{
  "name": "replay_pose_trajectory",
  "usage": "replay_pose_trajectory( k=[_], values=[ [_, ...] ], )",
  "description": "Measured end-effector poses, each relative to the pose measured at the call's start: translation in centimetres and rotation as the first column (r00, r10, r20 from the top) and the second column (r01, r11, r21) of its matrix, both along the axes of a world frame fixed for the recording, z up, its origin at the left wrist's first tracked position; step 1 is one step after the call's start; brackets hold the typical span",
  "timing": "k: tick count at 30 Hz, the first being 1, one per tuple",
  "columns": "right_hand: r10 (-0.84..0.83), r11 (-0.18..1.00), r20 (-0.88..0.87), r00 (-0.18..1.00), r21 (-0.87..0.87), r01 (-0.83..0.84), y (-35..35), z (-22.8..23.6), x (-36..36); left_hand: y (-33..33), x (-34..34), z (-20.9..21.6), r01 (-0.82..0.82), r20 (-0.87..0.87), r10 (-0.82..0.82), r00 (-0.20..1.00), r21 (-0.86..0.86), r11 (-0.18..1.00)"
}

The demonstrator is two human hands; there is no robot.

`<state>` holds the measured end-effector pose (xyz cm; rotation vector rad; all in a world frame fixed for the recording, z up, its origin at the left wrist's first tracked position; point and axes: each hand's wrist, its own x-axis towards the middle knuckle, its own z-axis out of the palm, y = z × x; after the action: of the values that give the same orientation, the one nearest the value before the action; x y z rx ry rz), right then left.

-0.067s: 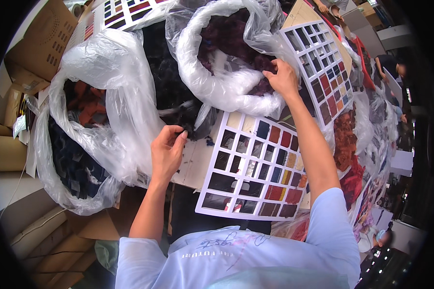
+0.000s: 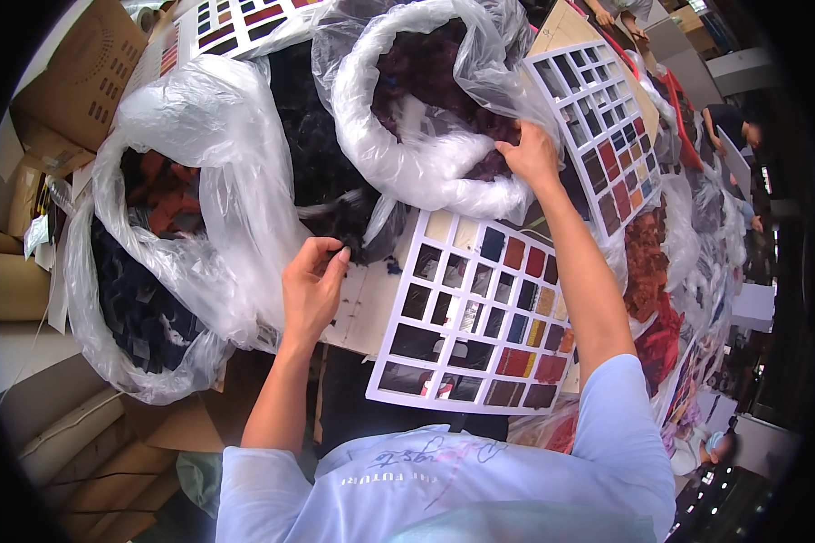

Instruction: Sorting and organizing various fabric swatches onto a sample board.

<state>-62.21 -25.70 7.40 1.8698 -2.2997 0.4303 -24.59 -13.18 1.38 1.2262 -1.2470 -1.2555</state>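
Note:
My right hand (image 2: pixel 532 156) is at the right rim of a clear plastic bag (image 2: pixel 360 118) of dark maroon fluffy pieces (image 2: pixel 421 65). Its thumb and forefinger are apart beside the pieces, and its other fingers are partly hidden. Lower down, my left hand (image 2: pixel 312 276) is closed, thumb against forefinger, at a black fluffy piece (image 2: pixel 349 233). Much of that piece blends into the black pile (image 2: pixel 312 127) behind it. A white sample card (image 2: pixel 397 348) with a grid of coloured swatches lies between my forearms.
At left, another plastic bag (image 2: pixel 235 172) holds rust-coloured pieces (image 2: pixel 167 204), with dark blue pieces (image 2: pixel 145 308) below. More sample cards stand at right (image 2: pixel 575 136) and top (image 2: pixel 235 23). Cardboard boxes (image 2: pixel 81 68) line the left. Loose rust and red pieces (image 2: pixel 647 262) lie at right, near other people.
My right hand has shifted very slightly down, and its forefinger has drawn back from the maroon pieces. My left hand stays almost in place.

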Motion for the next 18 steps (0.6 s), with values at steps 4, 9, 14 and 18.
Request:
replay_pose_trajectory(
  k=[4,9,14,18],
  values=[
    [-0.091,0.995,0.117,0.989,0.047,0.086,0.1,1.3,-0.6,0.5,0.4,0.9,0.005,-0.038,-0.004,0.999,0.024,1.0],
    [-0.116,0.993,0.751,0.65,0.089,0.075,2.0,5.1,-0.4,1.9,1.3,1.3,0.0,-0.051,0.0,0.999,0.008,1.0],
    [-0.08,0.979,0.849,0.522,0.165,-0.117,6.1,6.9,6.0,4.2,2.3,1.8,0.003,-0.098,0.001,0.995,0.036,0.999],
    [0.007,0.903,0.881,0.472,0.198,-0.382,11.0,5.7,14.8,7.5,4.9,3.9,-0.035,-0.08,0.042,0.996,0.093,0.995]
  ],
)
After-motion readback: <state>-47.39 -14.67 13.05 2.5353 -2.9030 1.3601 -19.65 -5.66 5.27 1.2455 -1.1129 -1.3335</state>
